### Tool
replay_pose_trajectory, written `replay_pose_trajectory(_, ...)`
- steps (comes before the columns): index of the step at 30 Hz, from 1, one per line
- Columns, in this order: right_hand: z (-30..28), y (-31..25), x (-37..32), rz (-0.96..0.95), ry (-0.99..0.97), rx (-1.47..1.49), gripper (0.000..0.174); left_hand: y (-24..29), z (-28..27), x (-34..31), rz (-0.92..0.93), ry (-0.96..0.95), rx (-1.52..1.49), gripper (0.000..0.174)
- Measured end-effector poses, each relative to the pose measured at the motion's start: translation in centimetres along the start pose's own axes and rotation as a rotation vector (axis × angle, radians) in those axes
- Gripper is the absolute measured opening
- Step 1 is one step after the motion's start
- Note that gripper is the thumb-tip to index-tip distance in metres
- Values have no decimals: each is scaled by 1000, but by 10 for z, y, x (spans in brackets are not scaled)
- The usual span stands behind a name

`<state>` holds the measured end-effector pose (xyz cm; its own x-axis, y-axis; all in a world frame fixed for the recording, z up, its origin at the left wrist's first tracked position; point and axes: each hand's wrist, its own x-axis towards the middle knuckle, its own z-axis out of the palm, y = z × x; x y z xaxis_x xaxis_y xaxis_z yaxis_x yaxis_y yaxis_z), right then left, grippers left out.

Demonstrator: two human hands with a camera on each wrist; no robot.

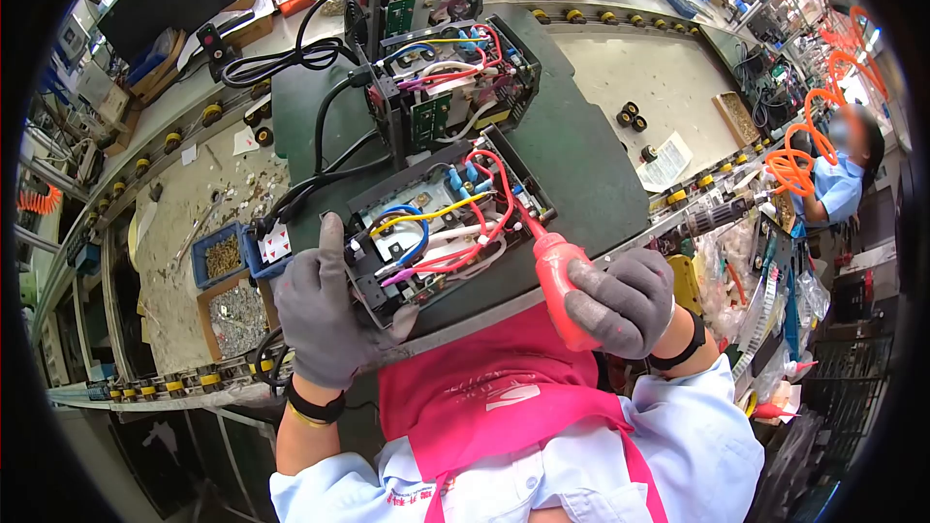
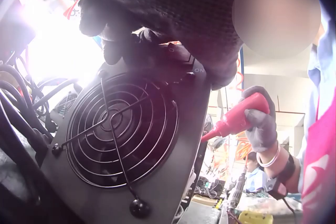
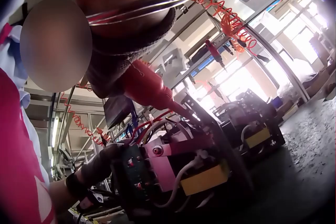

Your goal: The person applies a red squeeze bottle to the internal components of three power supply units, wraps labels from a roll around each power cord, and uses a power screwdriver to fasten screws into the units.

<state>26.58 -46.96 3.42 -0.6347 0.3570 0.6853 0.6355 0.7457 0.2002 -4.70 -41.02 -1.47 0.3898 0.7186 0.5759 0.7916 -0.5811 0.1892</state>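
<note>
A black metal-cased electronic unit (image 1: 436,223) lies with its top uncovered, showing red, yellow, blue and white wires. My gloved left hand (image 1: 325,315) grips its near-left end, index finger along one side and thumb at the other. In the left wrist view, that end panel carries a round fan grille (image 2: 113,124) and a switch partly hidden under the hand. The gloved right hand (image 1: 625,300) holds a red squeeze bottle (image 1: 559,281) with a tapered nozzle. Its tip points into the unit's right side, near the red wires; in the right wrist view the nozzle (image 3: 184,111) reaches the case's edge.
Two similar open units (image 1: 455,77) with black power cords (image 1: 320,126) stand behind on the green board (image 1: 591,174). Left are a blue bin (image 1: 221,257) of small parts and a cardboard box (image 1: 237,320) of screws. Another person (image 1: 838,174) sits at far right beyond orange coiled hoses (image 1: 794,169).
</note>
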Motion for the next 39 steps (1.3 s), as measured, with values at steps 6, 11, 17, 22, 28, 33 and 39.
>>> replay_pose_trajectory(6, -1, -10, 4, -43, -39, -16, 38, 2, 2, -6, -14, -12, 12, 107)
replay_pose_trajectory(11, -2, -11, 2, -22, -34, -49, 37, 3, 1, -7, -19, -5, 28, 106)
replay_pose_trajectory(17, -5, -12, 7, 95, -27, 1, 38, 4, 2, -6, -5, 24, 13, 106)
replay_pose_trajectory(22, -44, -18, 25, 307, 26, 87, 44, 3, 1, -7, -12, 33, 13, 105)
replay_pose_trajectory(28, -46, 11, 64, 300, 133, 36, 52, 1, 3, -7, 1, 43, -7, 106)
replay_pose_trajectory(33, -13, 42, 86, 199, 44, 130, 52, -1, 4, -8, 4, 40, -24, 106)
replay_pose_trajectory(39, 19, 60, 109, 226, -62, 208, 43, -1, 5, -5, 55, 64, -46, 104)
